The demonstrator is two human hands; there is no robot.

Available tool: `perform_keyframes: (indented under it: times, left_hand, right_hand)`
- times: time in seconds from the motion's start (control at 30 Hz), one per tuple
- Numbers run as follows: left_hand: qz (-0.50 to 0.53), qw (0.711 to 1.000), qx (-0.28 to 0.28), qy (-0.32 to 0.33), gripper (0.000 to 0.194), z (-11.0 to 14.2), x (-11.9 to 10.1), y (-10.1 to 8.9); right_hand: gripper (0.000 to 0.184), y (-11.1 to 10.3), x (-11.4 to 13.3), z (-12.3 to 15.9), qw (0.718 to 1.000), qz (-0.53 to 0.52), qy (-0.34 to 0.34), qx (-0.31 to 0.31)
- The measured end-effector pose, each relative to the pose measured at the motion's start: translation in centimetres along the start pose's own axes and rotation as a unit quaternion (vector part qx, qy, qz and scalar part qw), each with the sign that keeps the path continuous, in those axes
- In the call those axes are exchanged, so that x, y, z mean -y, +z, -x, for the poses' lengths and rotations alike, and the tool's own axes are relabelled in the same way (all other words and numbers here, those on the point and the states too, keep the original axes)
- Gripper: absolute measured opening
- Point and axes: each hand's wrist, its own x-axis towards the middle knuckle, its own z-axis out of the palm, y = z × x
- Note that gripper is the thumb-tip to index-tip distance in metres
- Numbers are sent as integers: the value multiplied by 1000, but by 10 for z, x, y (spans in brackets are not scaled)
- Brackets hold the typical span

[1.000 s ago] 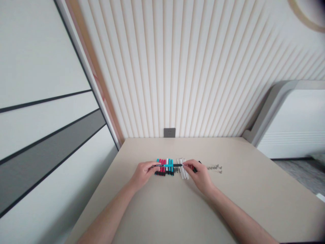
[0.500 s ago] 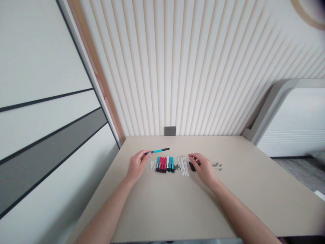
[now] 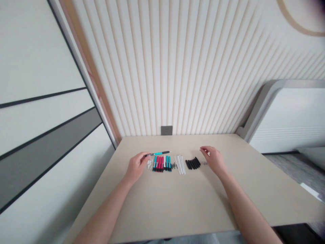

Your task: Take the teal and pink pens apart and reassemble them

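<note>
While the left hand (image 3: 137, 166) grips a rightward-pointing pen (image 3: 158, 153), the right hand (image 3: 214, 160) is open.

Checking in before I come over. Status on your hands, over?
Left hand gripping teal-and-black pen. Right hand open, empty, near row of black pen parts. Row of red and teal pens just beside left hand.

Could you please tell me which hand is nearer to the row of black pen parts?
Right: the right hand is just to the right of the black pen parts, while the left hand is farther off to their left.
</note>
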Motion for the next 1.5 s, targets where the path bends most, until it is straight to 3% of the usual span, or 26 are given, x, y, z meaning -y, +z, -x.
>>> perform_keyframes:
  times: [0.17,0.47,0.73,1.0,1.13,1.23,1.4,1.5]
  left_hand:
    - [-3,1000,7,-5,26,0,1,0]
    - [-3,999,47,25,26,1,-6,9]
    - [-10,998,53,27,26,1,-5,9]
    - [-6,998,62,19,28,2,-2,11]
    - [-5,997,68,21,28,2,-3,11]
    - [-2,997,75,26,27,2,-5,10]
    - [17,994,92,50,25,4,-6,11]
    - [28,994,91,60,25,5,-5,11]
  right_hand:
    - [34,-25,-28,8,999,29,12,-8]
    - [39,-52,-82,60,993,55,102,7]
    - [34,-42,-72,64,990,1,119,69]
    - [36,-42,-71,65,989,-29,124,76]
    - [36,-48,-48,62,993,-13,117,-16]
    - [35,-46,-8,56,997,-24,49,-53]
    - [31,-19,74,34,984,-77,-136,85]
    - [31,0,104,18,959,-101,-208,166]
